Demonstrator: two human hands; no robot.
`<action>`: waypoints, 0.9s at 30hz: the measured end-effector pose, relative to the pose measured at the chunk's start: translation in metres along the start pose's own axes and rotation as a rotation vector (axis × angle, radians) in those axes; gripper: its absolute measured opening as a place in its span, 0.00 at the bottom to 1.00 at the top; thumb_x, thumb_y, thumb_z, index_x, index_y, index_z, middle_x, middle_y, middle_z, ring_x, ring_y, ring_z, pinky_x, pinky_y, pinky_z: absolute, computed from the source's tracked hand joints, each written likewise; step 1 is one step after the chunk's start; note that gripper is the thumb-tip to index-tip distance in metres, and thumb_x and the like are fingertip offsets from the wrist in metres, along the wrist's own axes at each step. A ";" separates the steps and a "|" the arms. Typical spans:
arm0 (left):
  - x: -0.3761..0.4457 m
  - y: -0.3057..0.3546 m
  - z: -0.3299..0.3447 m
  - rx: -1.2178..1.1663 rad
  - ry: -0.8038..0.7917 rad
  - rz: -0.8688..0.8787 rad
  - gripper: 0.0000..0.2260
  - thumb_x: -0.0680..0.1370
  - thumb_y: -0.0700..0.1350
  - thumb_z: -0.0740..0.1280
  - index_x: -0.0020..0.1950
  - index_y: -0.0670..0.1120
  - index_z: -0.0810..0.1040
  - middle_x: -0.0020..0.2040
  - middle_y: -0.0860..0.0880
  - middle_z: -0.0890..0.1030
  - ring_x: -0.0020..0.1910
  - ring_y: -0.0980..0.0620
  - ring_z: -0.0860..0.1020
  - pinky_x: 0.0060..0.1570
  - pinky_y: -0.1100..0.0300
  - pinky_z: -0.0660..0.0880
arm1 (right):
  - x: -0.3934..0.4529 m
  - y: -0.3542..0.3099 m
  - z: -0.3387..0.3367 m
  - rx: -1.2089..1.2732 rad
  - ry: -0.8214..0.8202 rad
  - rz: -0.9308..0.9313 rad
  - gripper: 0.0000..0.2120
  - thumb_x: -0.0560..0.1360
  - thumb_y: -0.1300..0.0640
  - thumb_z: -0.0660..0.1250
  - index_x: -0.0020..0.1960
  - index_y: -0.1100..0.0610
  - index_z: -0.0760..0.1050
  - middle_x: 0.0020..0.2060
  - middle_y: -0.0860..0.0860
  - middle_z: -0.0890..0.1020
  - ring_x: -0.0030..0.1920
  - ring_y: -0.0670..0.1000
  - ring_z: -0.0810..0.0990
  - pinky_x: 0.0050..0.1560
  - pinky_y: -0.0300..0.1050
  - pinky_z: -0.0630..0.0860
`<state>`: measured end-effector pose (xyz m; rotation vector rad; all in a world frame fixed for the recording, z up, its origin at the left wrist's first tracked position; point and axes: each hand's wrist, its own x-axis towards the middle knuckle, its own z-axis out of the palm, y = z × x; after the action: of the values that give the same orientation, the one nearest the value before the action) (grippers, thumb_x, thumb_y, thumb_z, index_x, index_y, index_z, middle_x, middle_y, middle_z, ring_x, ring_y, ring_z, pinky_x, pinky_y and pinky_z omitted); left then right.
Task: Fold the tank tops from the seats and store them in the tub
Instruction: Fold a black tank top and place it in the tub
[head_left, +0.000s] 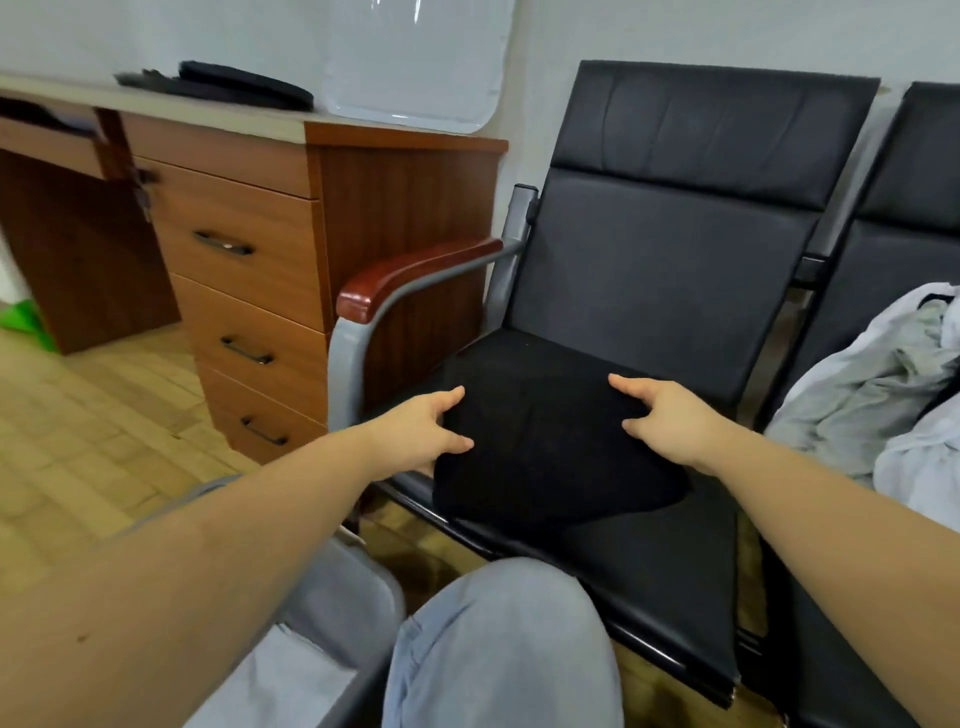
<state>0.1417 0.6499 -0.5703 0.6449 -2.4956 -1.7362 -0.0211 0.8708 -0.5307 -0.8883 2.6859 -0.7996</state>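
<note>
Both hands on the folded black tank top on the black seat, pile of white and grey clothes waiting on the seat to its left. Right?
One error: the pile of white and grey clothes lies on the seat to the right, as the head view shows. Both the left hand and right hand do hold the folded black tank top on the black seat.

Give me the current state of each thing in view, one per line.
Black tank top: folded, on the black seat, held at both sides.
Left hand: grips the top's left edge.
Right hand: grips its right edge.
Pale clothes: unfolded heap on the next seat.
Desk drawers: closed.
</note>
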 end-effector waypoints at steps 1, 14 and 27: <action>-0.005 -0.005 -0.011 0.000 0.014 -0.013 0.35 0.78 0.37 0.67 0.79 0.52 0.53 0.73 0.50 0.67 0.63 0.49 0.75 0.60 0.52 0.76 | 0.003 -0.012 0.006 0.006 -0.015 -0.009 0.29 0.79 0.64 0.62 0.75 0.45 0.61 0.70 0.51 0.71 0.48 0.52 0.81 0.50 0.45 0.79; -0.110 -0.118 -0.122 -0.115 0.266 -0.191 0.36 0.79 0.36 0.65 0.79 0.55 0.51 0.74 0.50 0.66 0.59 0.47 0.78 0.54 0.49 0.79 | 0.023 -0.154 0.136 -0.037 -0.258 -0.248 0.29 0.79 0.64 0.62 0.76 0.45 0.59 0.66 0.52 0.74 0.49 0.49 0.79 0.48 0.41 0.76; -0.206 -0.256 -0.108 -0.118 0.392 -0.366 0.38 0.80 0.37 0.64 0.79 0.54 0.42 0.76 0.54 0.60 0.65 0.51 0.73 0.50 0.61 0.79 | -0.039 -0.207 0.295 -0.144 -0.526 -0.388 0.32 0.79 0.67 0.58 0.77 0.45 0.54 0.37 0.56 0.78 0.33 0.51 0.73 0.32 0.39 0.70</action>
<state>0.4387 0.5520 -0.7186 1.3501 -2.0886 -1.6344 0.2139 0.6275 -0.6618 -1.4486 2.1548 -0.3604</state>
